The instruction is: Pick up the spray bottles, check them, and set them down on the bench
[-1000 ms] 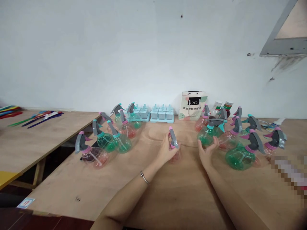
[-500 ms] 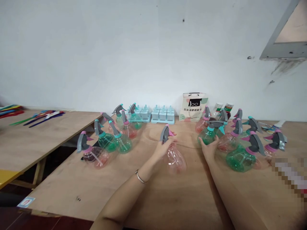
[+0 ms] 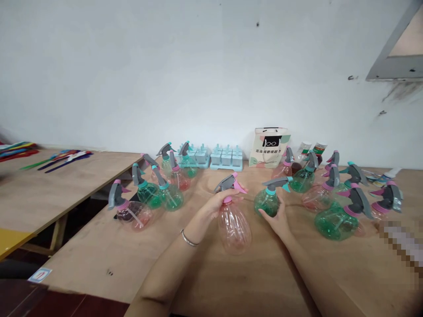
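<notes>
My left hand [image 3: 216, 203] grips the neck of a clear pink spray bottle [image 3: 233, 224] with a grey trigger head and pink collar, held over the middle of the wooden table [image 3: 231, 281]. My right hand [image 3: 276, 219] wraps the round body of a green spray bottle [image 3: 267, 200] with a grey trigger and teal collar, just right of the pink one. A silver bracelet sits on my left wrist.
Several pink and green spray bottles lie in a cluster at the left [image 3: 148, 196] and another at the right [image 3: 337, 211]. Light-blue ice-pop moulds [image 3: 226, 157] and a small paper bag [image 3: 270, 147] stand by the wall. A second table [image 3: 39, 189] with coloured strips is at the left.
My left hand has lifted the pink bottle and drawn it nearer. My right hand has pulled a green bottle leftward out of the right cluster.
</notes>
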The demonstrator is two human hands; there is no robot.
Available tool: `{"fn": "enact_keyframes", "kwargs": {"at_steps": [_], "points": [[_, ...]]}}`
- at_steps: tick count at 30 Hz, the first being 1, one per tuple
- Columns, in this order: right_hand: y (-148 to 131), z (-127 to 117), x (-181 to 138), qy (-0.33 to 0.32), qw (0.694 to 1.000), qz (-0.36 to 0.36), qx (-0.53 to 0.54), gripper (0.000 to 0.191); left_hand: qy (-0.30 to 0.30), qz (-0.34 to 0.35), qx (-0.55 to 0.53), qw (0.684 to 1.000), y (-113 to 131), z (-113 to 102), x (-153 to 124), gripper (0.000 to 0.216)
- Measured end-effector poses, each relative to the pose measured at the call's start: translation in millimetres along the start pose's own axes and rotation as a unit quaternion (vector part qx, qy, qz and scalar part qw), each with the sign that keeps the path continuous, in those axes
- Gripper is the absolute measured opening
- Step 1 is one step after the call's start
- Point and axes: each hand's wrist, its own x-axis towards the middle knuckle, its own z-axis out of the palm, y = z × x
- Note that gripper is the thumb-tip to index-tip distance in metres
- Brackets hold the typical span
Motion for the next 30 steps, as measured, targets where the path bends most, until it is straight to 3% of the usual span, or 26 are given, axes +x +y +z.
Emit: {"fn": "enact_keyframes", "kwargs": {"at_steps": [2, 7, 12, 15, 23, 30], "points": [[-2.1, -1.3, -2.7, -0.015, 1.000, -0.007, -0.001, 0.096, -0.003, 0.000, 0.010, 1.000, 1.7, 0.4, -1.2, 0.032], [-7.4, -3.3, -6.0, -0.037, 0.999, -0.021, 0.001, 0.092, 0.062, 0.029, 0.005, 0.998, 3.7, 3.8, -5.7, 0.022], [-9.0, -3.7, -5.0, -0.036, 0.999, -0.025, 0.002, 0.091, -0.021, 0.068, 0.043, 0.997, 4.2, 2.8, -3.5, 0.022], [-7.2, -3.5, -4.9, -0.041, 0.999, -0.019, 0.002, 0.091, -0.041, 0.104, 0.058, 0.992, 4.1, 1.1, -1.5, 0.021], [-2.6, 0.3, -5.2, -0.037, 0.999, -0.024, 0.001, 0.091, 0.043, 0.030, 0.011, 0.999, -0.4, 0.7, -0.3, 0.014], [-9.0, -2.2, -4.5, -0.052, 0.999, -0.009, 0.003, 0.091, 0.018, 0.094, 0.067, 0.993, 6.0, -4.5, 0.0, 0.025]]}}
